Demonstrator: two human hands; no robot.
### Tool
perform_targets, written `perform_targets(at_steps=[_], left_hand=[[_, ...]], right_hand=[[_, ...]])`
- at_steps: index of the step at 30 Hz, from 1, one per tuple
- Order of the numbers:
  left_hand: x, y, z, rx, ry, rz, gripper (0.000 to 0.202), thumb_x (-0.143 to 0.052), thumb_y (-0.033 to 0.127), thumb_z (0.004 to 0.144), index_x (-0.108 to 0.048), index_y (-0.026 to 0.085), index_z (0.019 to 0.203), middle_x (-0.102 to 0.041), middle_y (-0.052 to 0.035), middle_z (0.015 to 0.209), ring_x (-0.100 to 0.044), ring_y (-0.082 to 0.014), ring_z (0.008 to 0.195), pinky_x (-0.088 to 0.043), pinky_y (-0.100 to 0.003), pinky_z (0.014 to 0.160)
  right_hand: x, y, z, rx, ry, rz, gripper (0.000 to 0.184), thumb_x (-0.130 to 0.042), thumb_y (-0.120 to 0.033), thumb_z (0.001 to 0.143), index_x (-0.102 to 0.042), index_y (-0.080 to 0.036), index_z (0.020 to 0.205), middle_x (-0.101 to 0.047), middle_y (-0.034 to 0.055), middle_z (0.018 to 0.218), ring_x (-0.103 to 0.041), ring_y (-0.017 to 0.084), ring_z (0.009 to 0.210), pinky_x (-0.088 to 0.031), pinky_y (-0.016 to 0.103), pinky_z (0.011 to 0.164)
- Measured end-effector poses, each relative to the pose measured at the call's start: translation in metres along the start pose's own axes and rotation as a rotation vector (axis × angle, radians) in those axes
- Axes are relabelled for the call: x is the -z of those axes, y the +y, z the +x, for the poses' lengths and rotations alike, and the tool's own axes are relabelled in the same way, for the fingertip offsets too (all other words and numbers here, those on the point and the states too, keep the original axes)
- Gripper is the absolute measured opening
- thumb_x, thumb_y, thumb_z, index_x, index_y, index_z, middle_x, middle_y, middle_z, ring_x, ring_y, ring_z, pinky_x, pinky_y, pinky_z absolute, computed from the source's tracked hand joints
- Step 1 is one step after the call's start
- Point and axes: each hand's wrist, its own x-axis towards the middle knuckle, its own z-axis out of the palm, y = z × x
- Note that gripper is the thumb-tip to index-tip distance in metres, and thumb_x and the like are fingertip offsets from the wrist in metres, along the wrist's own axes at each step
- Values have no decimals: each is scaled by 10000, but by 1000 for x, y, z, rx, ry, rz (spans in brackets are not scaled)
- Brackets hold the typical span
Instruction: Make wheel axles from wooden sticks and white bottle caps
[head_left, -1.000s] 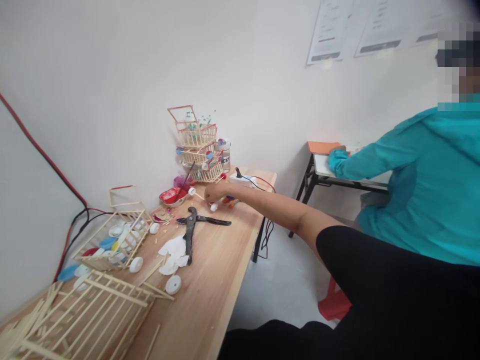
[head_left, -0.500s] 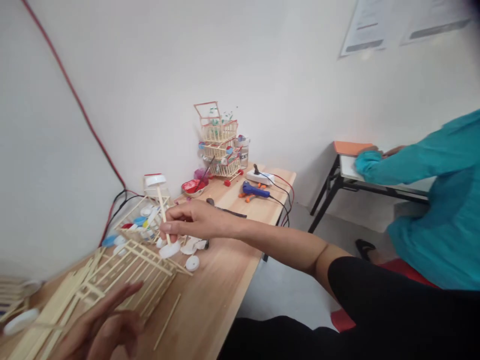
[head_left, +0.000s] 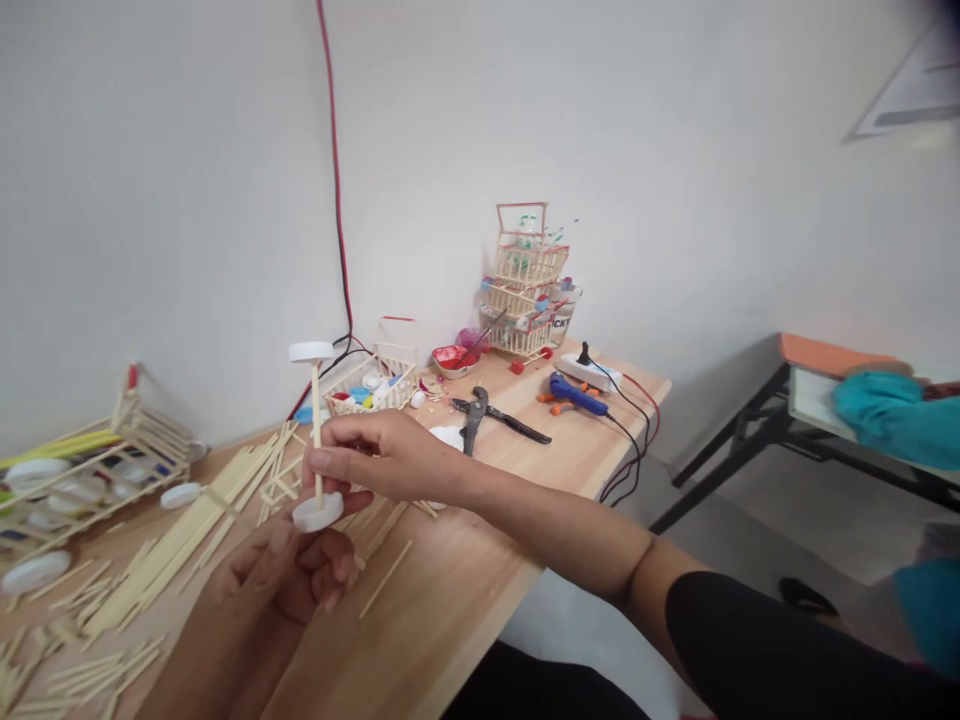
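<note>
In my right hand (head_left: 375,455), thumb and fingers pinch a thin wooden stick (head_left: 316,430), held upright. A white bottle cap (head_left: 311,352) sits across its top end, and another white bottle cap (head_left: 318,512) is on its bottom end, like a pair of wheels. My left hand (head_left: 292,570) is at the lower cap, thumb and curled fingers against its edge; the fingers behind it are partly hidden. Beneath both hands, a frame of thin sticks is mostly covered. One loose stick (head_left: 385,578) lies on the wooden table (head_left: 480,545) beside my left hand.
At left are stick bundles (head_left: 180,530) and a stick basket of caps (head_left: 90,490). Farther back stand a smaller basket (head_left: 375,385), a red paint dish (head_left: 454,360), pliers (head_left: 480,415), stacked miniature carts (head_left: 525,290), a blue glue gun (head_left: 577,393) and a power strip (head_left: 589,372). A person's teal sleeve (head_left: 892,415) is at right.
My left hand has come up to the lower cap. My right hand has carried the capped stick away from the stick frame. The view has swung left.
</note>
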Motion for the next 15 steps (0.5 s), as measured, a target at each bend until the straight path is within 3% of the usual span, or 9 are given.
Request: perform_targets(at_steps=[3,8,15], left_hand=[[7,-2,3,6,-18,13,475,-882,629,695,-835,190,871,-794,-129,948,-540,-135,627,-468,-247,511],[24,-9,12,39,-82,55,481,-837,630,746,-844,189,937,-780,-122,965,-592,-166,666,-538,-284,560],[13,-6,6,55,-27,28,473,-889,621,680,-840,191,872,-771,-100,889,-566,-151,620,-518,-267,529]], right_hand=[[-1,5,4,23,-16,-7,392,-715,-530,945,-639,-168,817,-620,-25,786,-535,79,685,-432,195,610],[-3,9,5,25,-5,-57,379,-687,-525,971,-654,-174,831,-649,-20,793,-553,94,731,-425,230,689],[-1,12,5,22,-30,-29,424,-687,-588,951,-660,-178,848,-651,-13,765,-580,118,768,-462,256,761]])
